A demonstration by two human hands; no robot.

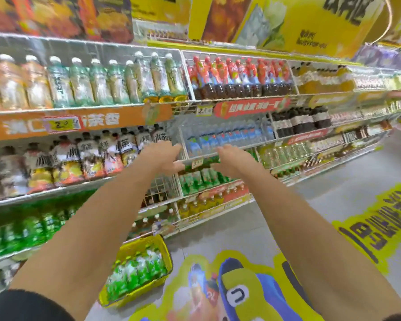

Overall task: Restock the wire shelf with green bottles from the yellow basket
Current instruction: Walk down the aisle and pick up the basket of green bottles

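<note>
The picture is smeared by motion. A yellow basket [164, 251] stands on the floor at the foot of the shelving, filled with several green bottles [134, 272] lying on their sides. Both my arms stretch out toward the wire shelf [218, 189], where more green bottles [199, 179] stand in a row. My left hand [164, 156] is at the white wire divider left of that row, fingers curled. My right hand [232, 158] hovers in front of the same row, fingers bent. No bottle shows in either hand, though the blur hides the fingertips.
Shelves of bottled drinks run along the left and back: orange and teal bottles on top, red-capped dark ones [239, 77], blue-labelled water [218, 137] just above my hands. A grey floor with big yellow and blue stickers [236, 293] spreads to the right.
</note>
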